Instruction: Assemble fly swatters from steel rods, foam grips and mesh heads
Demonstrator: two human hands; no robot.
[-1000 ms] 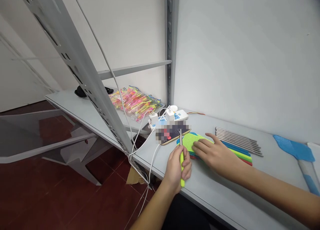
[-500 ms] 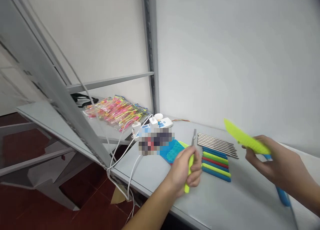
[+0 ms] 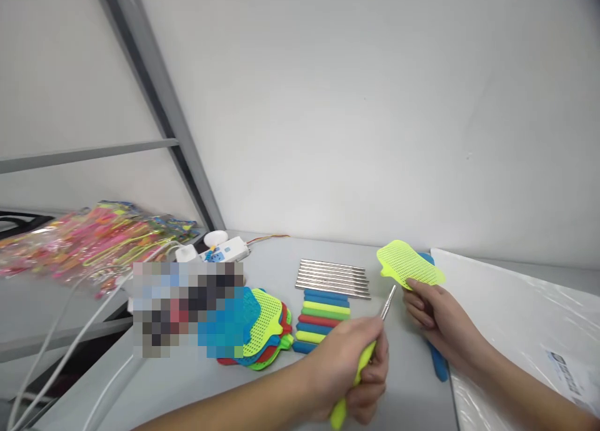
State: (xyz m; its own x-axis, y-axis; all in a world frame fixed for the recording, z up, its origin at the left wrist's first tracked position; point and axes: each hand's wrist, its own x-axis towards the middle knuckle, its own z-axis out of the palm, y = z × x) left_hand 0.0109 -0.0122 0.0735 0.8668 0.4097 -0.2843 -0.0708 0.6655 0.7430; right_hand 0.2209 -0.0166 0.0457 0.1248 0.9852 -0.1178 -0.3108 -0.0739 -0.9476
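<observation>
My left hand is closed round a yellow-green handle with a thin metal rod sticking out of its top. The rod's tip points up and right, close to a yellow-green mesh swatter head that my right hand pinches at its lower edge. Both hands hover over the grey table. A blue handle lies under my right hand.
A pile of coloured swatter heads, a row of coloured handles and several metal rods lie left of my hands. A power strip and packaged toys sit further left. A white plastic-wrapped sheet lies on the right.
My right hand lifted a yellow-green swatter head off the pile and carried it right. My left hand followed with the handle and rod, now close to the head. The view swung right.
</observation>
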